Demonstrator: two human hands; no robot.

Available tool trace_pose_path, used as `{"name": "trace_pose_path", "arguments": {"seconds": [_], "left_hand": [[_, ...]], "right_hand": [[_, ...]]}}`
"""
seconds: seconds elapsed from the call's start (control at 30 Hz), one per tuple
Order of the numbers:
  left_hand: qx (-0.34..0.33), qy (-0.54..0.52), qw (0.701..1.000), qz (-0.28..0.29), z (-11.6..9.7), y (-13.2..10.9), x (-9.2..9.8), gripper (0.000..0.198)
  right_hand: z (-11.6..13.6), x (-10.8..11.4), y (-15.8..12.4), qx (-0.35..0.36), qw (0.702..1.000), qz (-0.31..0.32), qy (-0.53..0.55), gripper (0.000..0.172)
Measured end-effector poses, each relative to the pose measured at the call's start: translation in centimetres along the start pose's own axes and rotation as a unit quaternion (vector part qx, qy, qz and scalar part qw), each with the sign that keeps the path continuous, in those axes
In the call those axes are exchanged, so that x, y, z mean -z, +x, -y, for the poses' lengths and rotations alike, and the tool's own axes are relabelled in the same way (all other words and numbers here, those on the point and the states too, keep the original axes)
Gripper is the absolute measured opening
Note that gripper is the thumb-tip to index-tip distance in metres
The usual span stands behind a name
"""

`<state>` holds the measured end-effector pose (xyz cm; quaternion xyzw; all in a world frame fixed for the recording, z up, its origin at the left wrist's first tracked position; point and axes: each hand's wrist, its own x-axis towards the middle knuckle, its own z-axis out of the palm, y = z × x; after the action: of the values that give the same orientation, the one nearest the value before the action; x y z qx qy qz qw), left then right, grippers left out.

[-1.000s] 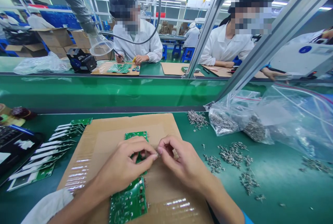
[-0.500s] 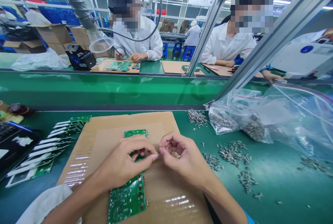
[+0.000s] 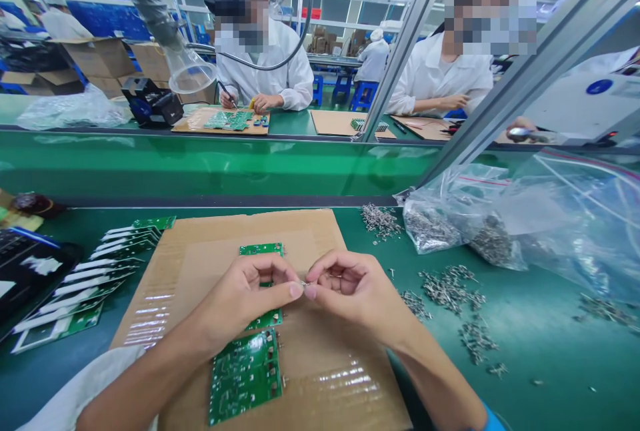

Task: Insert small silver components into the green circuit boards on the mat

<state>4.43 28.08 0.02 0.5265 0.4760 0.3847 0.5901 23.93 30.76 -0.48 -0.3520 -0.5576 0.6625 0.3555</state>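
My left hand [image 3: 250, 297] and my right hand [image 3: 353, 291] meet fingertip to fingertip above the cardboard sheet [image 3: 320, 364]. Pinched between them is a tiny shiny metal piece, apparently a screw [image 3: 305, 284], mostly covered by the fingers. Below and left of my hands, a green circuit board [image 3: 245, 374] lies on the cardboard, with small metal parts along its right edge. More green circuit board [image 3: 261, 249] shows farther up, partly hidden behind my left hand. Loose metal screws [image 3: 450, 294] lie in piles to the right of my right hand.
Clear plastic bags [image 3: 435, 221] of metal pieces lie at the back right, beside a metal post [image 3: 520, 64]. A row of boards with white strips [image 3: 85, 284] stands at left, near a black case [image 3: 30, 277]. Co-workers sit across the green divider [image 3: 200, 167].
Both hands stay together over the boards. The fingertips have shifted slightly, and the metal piece between them now shows more. Across the bench, a co-worker's hands at right have moved.
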Motion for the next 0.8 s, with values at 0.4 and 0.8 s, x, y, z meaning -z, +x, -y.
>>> {"name": "trace_pose_path", "arguments": {"seconds": [0.4, 0.8], "left_hand": [[-0.148, 0.329, 0.921, 0.144, 0.1, -0.5, 0.5, 0.011], [-0.125, 0.439, 0.887, 0.076, 1.7, 0.4, 0.4, 0.015]], "right_hand": [[-0.4, 0.6, -0.6, 0.038, 0.948, 0.018, -0.315, 0.015], [-0.1, 0.6, -1.0, 0.132, 0.894, -0.078, -0.421, 0.014]]}}
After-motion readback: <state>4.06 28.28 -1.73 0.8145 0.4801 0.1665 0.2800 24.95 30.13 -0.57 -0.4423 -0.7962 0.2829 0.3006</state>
